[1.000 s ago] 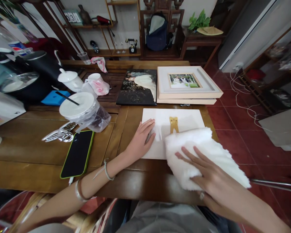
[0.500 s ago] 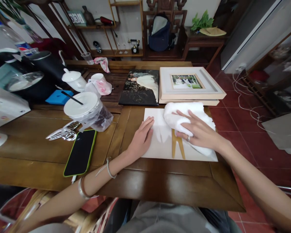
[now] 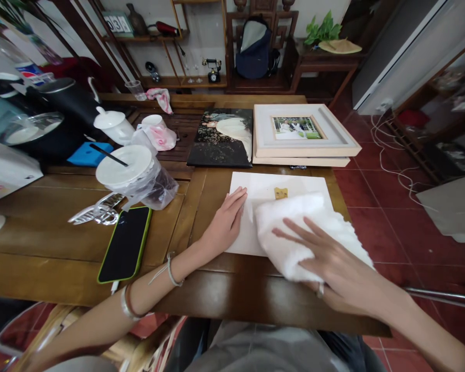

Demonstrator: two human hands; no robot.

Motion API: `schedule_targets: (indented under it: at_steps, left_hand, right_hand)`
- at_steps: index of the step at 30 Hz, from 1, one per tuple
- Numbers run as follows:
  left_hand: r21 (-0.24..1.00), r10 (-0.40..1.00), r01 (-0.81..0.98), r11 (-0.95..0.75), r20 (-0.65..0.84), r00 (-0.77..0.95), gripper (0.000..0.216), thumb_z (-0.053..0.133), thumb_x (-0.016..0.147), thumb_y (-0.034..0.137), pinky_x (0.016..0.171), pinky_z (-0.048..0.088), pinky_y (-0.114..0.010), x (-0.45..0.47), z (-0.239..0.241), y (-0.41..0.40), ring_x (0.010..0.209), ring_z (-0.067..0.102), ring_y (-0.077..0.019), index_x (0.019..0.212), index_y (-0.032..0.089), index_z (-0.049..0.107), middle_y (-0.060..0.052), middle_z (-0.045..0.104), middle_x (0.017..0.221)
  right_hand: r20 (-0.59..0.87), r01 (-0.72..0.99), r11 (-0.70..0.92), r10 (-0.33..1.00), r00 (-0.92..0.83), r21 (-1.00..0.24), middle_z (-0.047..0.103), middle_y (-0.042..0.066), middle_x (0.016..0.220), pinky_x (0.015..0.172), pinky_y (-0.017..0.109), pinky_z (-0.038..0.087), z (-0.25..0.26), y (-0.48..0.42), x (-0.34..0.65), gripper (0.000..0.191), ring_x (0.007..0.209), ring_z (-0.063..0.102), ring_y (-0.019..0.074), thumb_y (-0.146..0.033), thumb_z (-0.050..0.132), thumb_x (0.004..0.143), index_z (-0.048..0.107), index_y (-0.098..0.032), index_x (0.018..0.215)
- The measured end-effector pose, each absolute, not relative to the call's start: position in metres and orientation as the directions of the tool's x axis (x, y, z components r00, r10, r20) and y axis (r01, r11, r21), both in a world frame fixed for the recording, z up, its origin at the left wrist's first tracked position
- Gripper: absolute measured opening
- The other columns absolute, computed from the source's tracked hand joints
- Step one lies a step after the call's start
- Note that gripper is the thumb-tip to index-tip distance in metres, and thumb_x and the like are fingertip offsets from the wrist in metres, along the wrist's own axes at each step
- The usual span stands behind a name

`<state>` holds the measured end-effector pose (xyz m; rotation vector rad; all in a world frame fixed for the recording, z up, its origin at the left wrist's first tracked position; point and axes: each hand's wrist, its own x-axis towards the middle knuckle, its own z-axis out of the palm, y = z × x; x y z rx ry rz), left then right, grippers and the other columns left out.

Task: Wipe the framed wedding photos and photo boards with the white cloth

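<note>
A white board point(image 3: 251, 188) with a small gold stand piece point(image 3: 281, 193) lies flat on the wooden table point(image 3: 62, 248). My left hand point(image 3: 225, 222) rests flat on the board's left edge, fingers together and stretched out. My right hand point(image 3: 325, 263) lies spread on a fluffy white cloth point(image 3: 294, 222), pressing it onto the near right part of the board. The cloth hides most of the gold piece.
Behind the board lie a dark photo print point(image 3: 222, 137) and stacked white picture frames point(image 3: 302, 137). To the left are a green-cased phone point(image 3: 126, 243), a hair clip point(image 3: 95, 214), a lidded cup in a plastic bag point(image 3: 134, 173), a white teapot point(image 3: 114, 124) and a kettle point(image 3: 62, 103).
My right hand pulled the cloth from the board's far edge back toward me, covering most of the gold piece. The left hand stayed put.
</note>
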<state>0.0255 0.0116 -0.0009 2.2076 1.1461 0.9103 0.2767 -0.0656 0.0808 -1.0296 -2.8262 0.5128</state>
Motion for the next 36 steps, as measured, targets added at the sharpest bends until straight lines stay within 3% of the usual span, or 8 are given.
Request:
schedule_targets:
  at_steps: [4, 7, 11, 14, 19, 23, 30, 36]
  left_hand:
    - [0.664, 0.833, 0.516, -0.542, 0.342, 0.435, 0.039, 0.033, 0.098, 0.018, 0.117, 0.027, -0.051, 0.027, 0.0, 0.01, 0.139, 0.038, -0.0222, 0.134, 0.017, 0.047, -0.015, 0.048, 0.143]
    - [0.661, 0.831, 0.514, -0.546, 0.349, 0.433, 0.039, 0.033, 0.098, 0.019, 0.117, 0.027, -0.052, 0.027, 0.0, 0.01, 0.139, 0.038, -0.022, 0.134, 0.019, 0.047, -0.014, 0.049, 0.143]
    - [0.665, 0.836, 0.52, -0.536, 0.333, 0.436, 0.039, 0.032, 0.099, 0.019, 0.117, 0.027, -0.051, 0.026, 0.0, 0.008, 0.139, 0.038, -0.0223, 0.134, 0.017, 0.047, -0.014, 0.048, 0.143]
    - [0.667, 0.841, 0.526, -0.529, 0.327, 0.431, 0.038, 0.032, 0.099, 0.02, 0.117, 0.027, -0.05, 0.026, 0.0, 0.006, 0.14, 0.037, -0.0222, 0.134, 0.017, 0.047, -0.014, 0.047, 0.144]
    - [0.666, 0.85, 0.538, -0.517, 0.324, 0.416, 0.038, 0.033, 0.098, 0.019, 0.117, 0.027, -0.05, 0.027, 0.0, 0.005, 0.14, 0.037, -0.0229, 0.133, 0.015, 0.048, -0.016, 0.047, 0.144]
    - [0.667, 0.852, 0.539, -0.515, 0.328, 0.409, 0.037, 0.034, 0.098, 0.018, 0.117, 0.027, -0.051, 0.027, 0.0, 0.005, 0.139, 0.037, -0.0231, 0.132, 0.016, 0.048, -0.016, 0.048, 0.143]
    - [0.669, 0.844, 0.525, -0.526, 0.337, 0.417, 0.039, 0.033, 0.096, 0.015, 0.117, 0.028, -0.053, 0.026, 0.0, 0.005, 0.14, 0.036, -0.0232, 0.133, 0.017, 0.046, -0.015, 0.046, 0.144]
    - [0.67, 0.842, 0.522, -0.528, 0.333, 0.424, 0.038, 0.033, 0.098, 0.017, 0.117, 0.027, -0.053, 0.026, -0.001, 0.006, 0.14, 0.036, -0.0233, 0.133, 0.019, 0.047, -0.014, 0.046, 0.144]
  right_hand:
    - [-0.03, 0.586, 0.72, 0.621, -0.783, -0.372, 0.032, 0.009, 0.153, 0.118, 0.054, 0.016, 0.087, -0.079, 0.281, 0.017, 0.143, 0.022, 0.0288, -0.008, 0.054, 0.069, 0.064, -0.019, 0.077]
    - [-0.005, 0.623, 0.701, 0.663, -0.748, -0.347, 0.034, 0.012, 0.152, 0.117, 0.054, 0.021, 0.083, -0.061, 0.285, 0.01, 0.143, 0.022, 0.0287, -0.012, 0.053, 0.077, 0.06, -0.019, 0.074]
    - [0.07, 0.705, 0.649, 0.748, -0.66, -0.285, 0.06, 0.014, 0.131, 0.115, 0.055, 0.025, 0.072, -0.015, 0.281, 0.014, 0.142, 0.026, 0.0274, -0.024, 0.049, 0.091, 0.061, -0.02, 0.084]
    - [0.111, 0.74, 0.622, 0.779, -0.617, -0.256, 0.069, 0.013, 0.115, 0.112, 0.058, 0.029, 0.064, 0.016, 0.273, 0.021, 0.14, 0.03, 0.0296, -0.028, 0.044, 0.094, 0.063, -0.018, 0.097]
    - [0.135, 0.757, 0.63, 0.777, -0.615, -0.172, 0.054, 0.017, 0.137, 0.109, 0.064, 0.026, 0.058, 0.032, 0.262, 0.027, 0.141, 0.027, 0.0345, -0.019, 0.048, 0.088, 0.065, -0.014, 0.109]
    - [0.076, 0.694, 0.695, 0.715, -0.695, -0.188, 0.038, 0.013, 0.15, 0.112, 0.067, 0.014, 0.062, 0.011, 0.258, 0.032, 0.143, 0.019, 0.0349, -0.01, 0.054, 0.073, 0.069, -0.016, 0.1]
    - [-0.002, 0.598, 0.716, 0.64, -0.768, -0.36, 0.036, 0.008, 0.152, 0.115, 0.062, 0.003, 0.072, -0.063, 0.249, 0.024, 0.144, 0.016, 0.0327, -0.013, 0.059, 0.066, 0.072, -0.021, 0.084]
    - [-0.007, 0.561, 0.715, 0.615, -0.789, -0.418, 0.044, 0.006, 0.147, 0.118, 0.056, 0.007, 0.08, -0.082, 0.254, 0.027, 0.143, 0.025, 0.0281, -0.011, 0.055, 0.064, 0.07, -0.021, 0.083]
